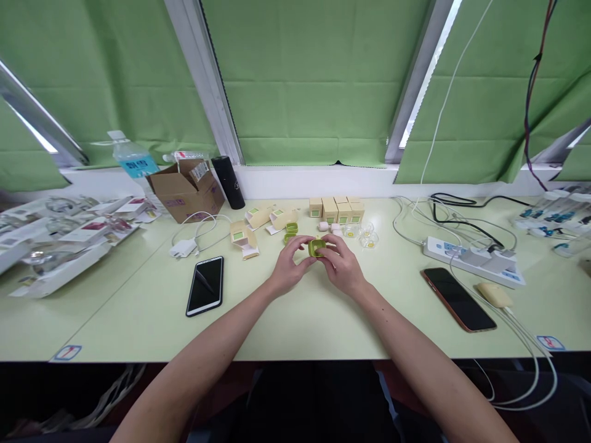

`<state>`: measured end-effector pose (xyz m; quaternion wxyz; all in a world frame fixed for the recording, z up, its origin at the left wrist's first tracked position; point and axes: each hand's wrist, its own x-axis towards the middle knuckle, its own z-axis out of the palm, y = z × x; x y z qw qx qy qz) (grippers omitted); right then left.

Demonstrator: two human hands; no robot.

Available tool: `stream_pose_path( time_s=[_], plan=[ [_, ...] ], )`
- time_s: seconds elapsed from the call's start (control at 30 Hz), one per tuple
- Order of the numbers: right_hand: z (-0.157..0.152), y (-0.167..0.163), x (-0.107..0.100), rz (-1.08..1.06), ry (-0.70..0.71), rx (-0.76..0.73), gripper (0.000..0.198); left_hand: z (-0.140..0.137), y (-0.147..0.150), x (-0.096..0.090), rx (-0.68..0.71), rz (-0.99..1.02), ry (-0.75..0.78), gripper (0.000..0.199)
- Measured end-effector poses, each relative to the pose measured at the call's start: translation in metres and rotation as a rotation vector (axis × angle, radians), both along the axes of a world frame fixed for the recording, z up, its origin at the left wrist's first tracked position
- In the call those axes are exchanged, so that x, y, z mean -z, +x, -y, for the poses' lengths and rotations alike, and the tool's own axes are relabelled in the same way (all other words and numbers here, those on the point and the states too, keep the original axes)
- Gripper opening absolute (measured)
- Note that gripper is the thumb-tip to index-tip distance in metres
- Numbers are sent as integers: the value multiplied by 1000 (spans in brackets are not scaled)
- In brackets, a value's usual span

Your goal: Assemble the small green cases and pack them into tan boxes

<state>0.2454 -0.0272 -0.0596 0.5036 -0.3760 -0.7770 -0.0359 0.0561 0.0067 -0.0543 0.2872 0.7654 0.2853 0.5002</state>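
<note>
Between my fingertips is a small green square case (316,247), raised a little over the table. My left hand (289,266) pinches its left side, while my right hand (340,263) grips the right side with fingers over the rim. Just beyond my left fingers lie more green case pieces (291,229). Behind my right hand are small pinkish-white pieces (329,227) and several clear round pieces with yellow centres (368,234). Opened cardboard boxes (243,238) lie to the left, and several closed small boxes (342,210) stand in a group at the back.
A phone (205,285) and a white charger (183,247) lie left; another phone (458,299), a power strip (473,261) and cables are right. A brown carton (187,192), a black flask (228,183) and a bottle (132,157) stand back left. White trays (69,261) fill the far left.
</note>
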Motion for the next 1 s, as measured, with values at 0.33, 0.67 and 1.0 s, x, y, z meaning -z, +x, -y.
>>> stream_pose_path(
  time_s=[0.33, 0.67, 1.0],
  plan=[
    [-3, 1, 3, -23, -46, -46, 29, 0, 0, 2, 39, 16, -74, 38],
    [-1, 0, 1, -20, -59, -17, 24, 0, 1, 3, 72, 45, -121, 40],
    [-13, 22, 8, 24, -117, 371, 50, -21, 0, 20, 40, 291, -224, 58]
  ],
)
